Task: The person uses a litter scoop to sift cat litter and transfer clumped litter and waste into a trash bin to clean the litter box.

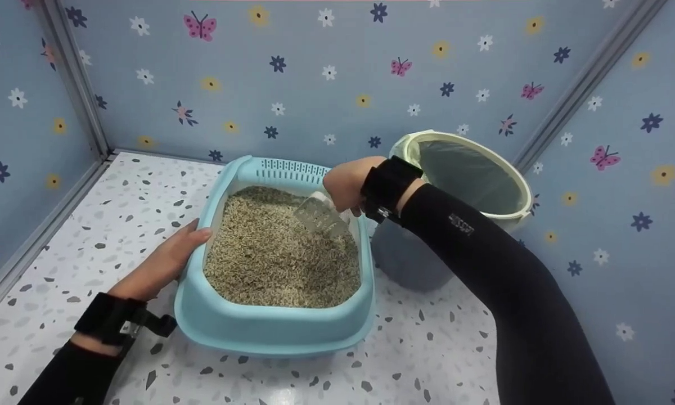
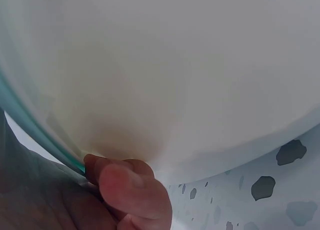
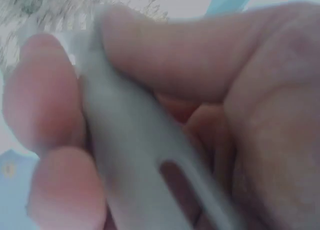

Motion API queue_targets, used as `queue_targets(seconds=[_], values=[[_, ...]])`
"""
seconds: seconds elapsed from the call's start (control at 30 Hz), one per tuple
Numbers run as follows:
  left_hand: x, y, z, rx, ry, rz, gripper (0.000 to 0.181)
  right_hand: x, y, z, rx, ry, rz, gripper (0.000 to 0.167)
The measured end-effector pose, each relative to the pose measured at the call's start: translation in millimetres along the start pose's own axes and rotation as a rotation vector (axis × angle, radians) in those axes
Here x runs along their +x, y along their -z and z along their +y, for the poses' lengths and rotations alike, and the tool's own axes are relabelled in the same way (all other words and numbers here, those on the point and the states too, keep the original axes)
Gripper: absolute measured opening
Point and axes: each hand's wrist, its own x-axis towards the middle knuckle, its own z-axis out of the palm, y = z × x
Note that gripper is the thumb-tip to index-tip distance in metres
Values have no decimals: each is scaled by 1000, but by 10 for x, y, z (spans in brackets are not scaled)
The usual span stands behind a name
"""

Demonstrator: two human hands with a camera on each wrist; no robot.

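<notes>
Reaches in with the right hand (image 1: 346, 183), bent at the elbow in a black stretch sleeve (image 1: 472, 242), with a black strap (image 1: 391, 183) about the wrist and the back of the hand toward the head camera. Grips there a translucent, pale plastic scoop (image 1: 320, 215), slanting down to the left of the curled fingers, over grainy, grey-brown litter (image 1: 275, 247). Extends the left hand (image 1: 166, 259) from the near left and grasps the side rim of a light-blue, rounded plastic litter box (image 1: 275, 329), with one digit laid over the edge. Has that box between both hands and, beyond the right wrist, a round, grey bin (image 1: 416, 264) with a cream rim and a thin, filmy liner (image 1: 461, 169). Reveals only in the right wrist view, blurred, the pale grey handle (image 3: 135, 140) with a long slot, clasped between thumb and fingers. Reveals only in the left wrist view bent fingertips (image 2: 135, 190) against a broad, whitish surface (image 2: 200, 79), with white, grey-flecked floor (image 2: 245, 205) to the right of those fingertips. Cannot tell any contact between scoop and litter.
</notes>
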Motion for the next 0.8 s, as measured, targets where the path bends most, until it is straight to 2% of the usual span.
queue_targets(seconds=[0.23, 0.33, 0.43, 0.47, 0.57, 0.67, 0.8], values=[[-22, 2, -33, -54, 3, -15, 77, 75, 10, -104, -64, -56, 45, 21], [-34, -7, -39, -60, 7, -12, 77, 95, 22, -164, -136, -42, 8, 31], [-34, -17, -39, -56, 9, -6, 77, 85, 22, -173, -151, -50, -55, 41], [-34, -19, -37, -53, 9, -4, 76, 81, 16, -163, -132, -57, -73, 41], [-24, -24, -27, -41, 6, 1, 76, 71, -18, -102, 31, -109, -103, 34], [-8, -23, -12, -32, 1, 1, 77, 110, -56, -36, 96, -57, -190, 34], [-17, 1, 3, -16, 2, 7, 77, 219, -101, 12, 15, 175, -299, 44]])
